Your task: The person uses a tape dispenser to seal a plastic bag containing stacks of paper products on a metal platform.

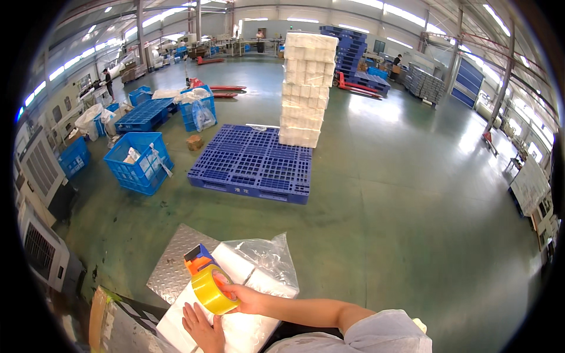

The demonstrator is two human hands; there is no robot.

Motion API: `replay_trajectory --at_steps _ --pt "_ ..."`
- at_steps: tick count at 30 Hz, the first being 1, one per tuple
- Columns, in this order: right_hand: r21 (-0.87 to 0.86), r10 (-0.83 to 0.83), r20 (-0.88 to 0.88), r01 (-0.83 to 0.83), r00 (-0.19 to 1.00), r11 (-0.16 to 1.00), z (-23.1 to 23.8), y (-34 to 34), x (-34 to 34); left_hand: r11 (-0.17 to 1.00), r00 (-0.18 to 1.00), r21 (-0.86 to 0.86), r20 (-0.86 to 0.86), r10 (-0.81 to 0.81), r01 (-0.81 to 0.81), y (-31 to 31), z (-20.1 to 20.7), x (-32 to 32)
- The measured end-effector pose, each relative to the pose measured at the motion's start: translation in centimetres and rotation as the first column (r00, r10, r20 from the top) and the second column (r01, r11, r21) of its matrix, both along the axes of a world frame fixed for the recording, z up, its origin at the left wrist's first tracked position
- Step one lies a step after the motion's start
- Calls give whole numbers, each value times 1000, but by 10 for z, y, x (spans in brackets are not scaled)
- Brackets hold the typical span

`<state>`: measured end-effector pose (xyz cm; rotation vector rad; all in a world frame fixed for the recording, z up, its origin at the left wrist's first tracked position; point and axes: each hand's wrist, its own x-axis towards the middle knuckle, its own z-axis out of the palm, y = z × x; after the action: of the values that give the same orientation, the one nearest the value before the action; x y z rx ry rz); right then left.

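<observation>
My right hand [246,299] grips a tape dispenser [200,257] with an orange and blue body, carrying a wide roll of yellow tape [210,292]. Its head points away from me, over a white package [250,330] wrapped in clear plastic film. The loose film [268,253] bunches up at the package's far end. With fingers spread, my left hand [204,330] lies flat on the white surface just below the roll. Beneath the package's far left side shows a metal plate [176,267] with a raised tread pattern.
Ahead stands a blue plastic pallet [247,162] bearing a tall stack of white wrapped packages [306,88]. Blue crates [141,170] sit left of it. A cardboard-edged box [100,317] is near my left. Red pallet jacks [359,88] and distant people [108,82] are farther off.
</observation>
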<state>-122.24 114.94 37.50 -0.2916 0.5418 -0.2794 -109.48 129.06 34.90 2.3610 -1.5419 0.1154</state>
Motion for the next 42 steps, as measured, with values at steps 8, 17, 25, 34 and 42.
replay_trajectory --at_steps 8,17,25,34,42 --pt "-144 10 -100 -25 995 989 -20 -8 17 1000 999 -24 -50 -4 3 1 0 0" --pt "-211 -64 114 87 991 974 -41 0 18 1000 996 -18 -84 -6 5 2 -2 4" --pt "-172 44 243 -1 969 985 -44 -4 7 999 996 -35 -88 -14 11 2 -2 3" --pt "-98 0 241 25 971 995 -44 -3 6 996 989 -83 -145 3 -15 -1 -3 1" --pt "-60 6 275 11 961 998 -54 -3 8 996 985 -87 -174 11 -26 1 -1 0"
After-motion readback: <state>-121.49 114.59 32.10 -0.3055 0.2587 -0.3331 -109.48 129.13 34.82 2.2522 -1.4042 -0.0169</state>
